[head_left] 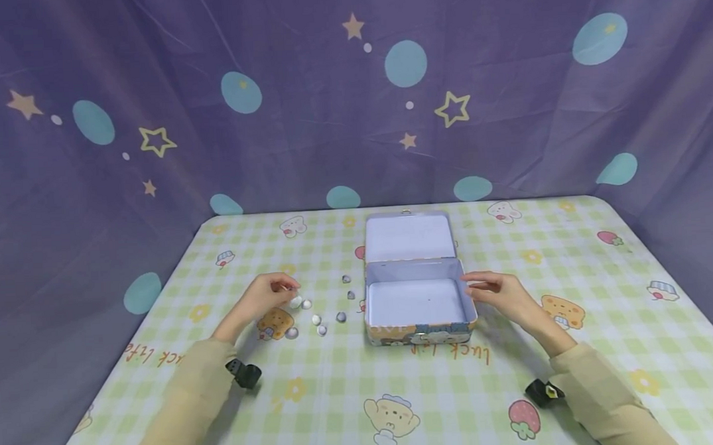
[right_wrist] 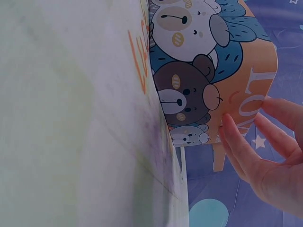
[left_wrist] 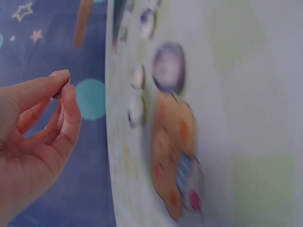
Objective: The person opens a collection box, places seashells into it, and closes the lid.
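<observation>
My left hand point(head_left: 268, 294) is above the left part of the table and pinches a small rounded piece point(left_wrist: 59, 93) between thumb and forefinger. Only its dark, shiny edge shows, so its kind is unclear. Just below and right of that hand lie several small white and greyish-purple, pebble-like pieces point(head_left: 316, 320). A rectangular tin box point(head_left: 421, 336) with printed bears stands right of them, its lid point(head_left: 409, 237) folded back and its pale inside bare. My right hand point(head_left: 503, 294) is at the box's right wall, fingers extended and fingertips against its upper edge.
A green-and-white checked tablecloth point(head_left: 317, 410) with printed cartoons covers the table. Behind it hangs a purple curtain point(head_left: 305, 152) with stars and blue spots. Each wrist carries a small black camera point(head_left: 243, 373).
</observation>
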Demonstrator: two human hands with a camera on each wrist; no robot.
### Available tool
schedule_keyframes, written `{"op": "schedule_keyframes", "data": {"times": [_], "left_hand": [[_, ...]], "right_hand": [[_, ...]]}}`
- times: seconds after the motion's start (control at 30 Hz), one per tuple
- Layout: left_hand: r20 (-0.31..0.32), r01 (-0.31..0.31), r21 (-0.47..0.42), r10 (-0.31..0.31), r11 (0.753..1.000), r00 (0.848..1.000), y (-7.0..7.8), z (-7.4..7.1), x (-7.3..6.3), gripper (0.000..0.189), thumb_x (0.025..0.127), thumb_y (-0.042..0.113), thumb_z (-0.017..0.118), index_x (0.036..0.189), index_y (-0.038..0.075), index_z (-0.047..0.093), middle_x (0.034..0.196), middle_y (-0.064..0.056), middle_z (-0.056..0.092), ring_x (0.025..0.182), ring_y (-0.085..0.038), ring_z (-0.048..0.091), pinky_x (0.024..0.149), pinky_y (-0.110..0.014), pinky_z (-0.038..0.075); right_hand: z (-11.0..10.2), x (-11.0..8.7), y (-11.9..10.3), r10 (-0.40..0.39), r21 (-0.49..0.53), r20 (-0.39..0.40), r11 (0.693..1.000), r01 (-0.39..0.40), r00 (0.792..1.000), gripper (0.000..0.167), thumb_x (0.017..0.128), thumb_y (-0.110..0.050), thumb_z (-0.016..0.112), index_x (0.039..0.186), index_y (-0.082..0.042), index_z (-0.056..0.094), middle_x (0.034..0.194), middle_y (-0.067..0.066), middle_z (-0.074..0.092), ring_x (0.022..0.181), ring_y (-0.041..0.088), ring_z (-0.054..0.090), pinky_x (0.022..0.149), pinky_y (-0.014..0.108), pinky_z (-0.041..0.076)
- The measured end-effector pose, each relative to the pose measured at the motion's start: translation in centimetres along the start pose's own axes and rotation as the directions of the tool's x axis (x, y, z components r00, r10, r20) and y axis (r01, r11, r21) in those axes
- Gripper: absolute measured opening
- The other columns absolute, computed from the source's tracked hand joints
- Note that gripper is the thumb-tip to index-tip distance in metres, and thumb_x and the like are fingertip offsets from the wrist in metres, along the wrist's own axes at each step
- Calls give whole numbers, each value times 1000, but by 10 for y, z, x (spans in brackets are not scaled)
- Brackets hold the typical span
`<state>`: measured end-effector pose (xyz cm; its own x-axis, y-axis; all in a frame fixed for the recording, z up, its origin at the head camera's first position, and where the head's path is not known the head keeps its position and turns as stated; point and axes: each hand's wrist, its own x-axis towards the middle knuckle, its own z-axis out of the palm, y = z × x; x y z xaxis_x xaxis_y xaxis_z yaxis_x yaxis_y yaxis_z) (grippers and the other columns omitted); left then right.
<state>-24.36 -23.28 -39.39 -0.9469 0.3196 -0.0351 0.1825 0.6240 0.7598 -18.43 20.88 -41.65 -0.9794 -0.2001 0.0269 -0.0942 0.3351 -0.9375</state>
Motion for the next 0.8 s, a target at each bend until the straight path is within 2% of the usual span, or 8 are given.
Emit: {"op": "schedule_keyframes", "data": {"times": [0.17,0.3,0.43,0.57,0.7,0.8], "left_hand": [[33,-24,-50,26,998,999,17,5,10,22,84,11,60,100,-3,61,82,-14,60,70,-39,55,63,-46,47],[46,-55,-89,60,994,997,30,10,19,21,84,12,60,100,-1,61,83,-20,61,74,-43,54,67,-48,46],[42,-90,-119,95,989,995,44,17,27,22,83,12,62,99,-2,62,82,-20,62,73,-39,56,67,-44,47],[47,-134,-137,141,982,989,57,26,36,22,81,10,63,98,-4,62,80,-13,63,67,-27,58,66,-41,48],[50,-162,-166,172,973,984,70,34,44,20,81,7,63,97,-4,63,81,-13,63,63,-16,58,70,-44,48],[58,-165,-189,179,968,982,80,41,49,20,80,5,63,98,-3,63,84,-14,64,63,-15,59,70,-41,49]], "right_hand": [[1,0,-1,-2,-8,3,1000,2,1000,42,85,-22,59,118,4,53,121,22,51,90,20,61,79,26,48],[1,0,-1,1,-10,7,1000,-1,1000,43,85,-23,59,119,3,53,120,22,51,93,27,60,79,27,48],[0,-1,-2,-2,-6,7,1000,2,1000,42,86,-22,58,119,2,53,120,22,51,93,28,60,80,27,48],[0,-2,-3,4,-4,6,1000,-4,1000,42,86,-21,58,120,2,52,120,22,51,92,29,60,80,27,48],[0,-2,-3,15,-12,2,1000,-15,1000,44,85,-23,59,120,2,52,118,23,52,91,29,61,80,28,48],[0,-2,-3,20,-20,3,1000,-20,1000,44,85,-24,59,120,2,52,117,23,53,90,28,61,81,29,48]]}}
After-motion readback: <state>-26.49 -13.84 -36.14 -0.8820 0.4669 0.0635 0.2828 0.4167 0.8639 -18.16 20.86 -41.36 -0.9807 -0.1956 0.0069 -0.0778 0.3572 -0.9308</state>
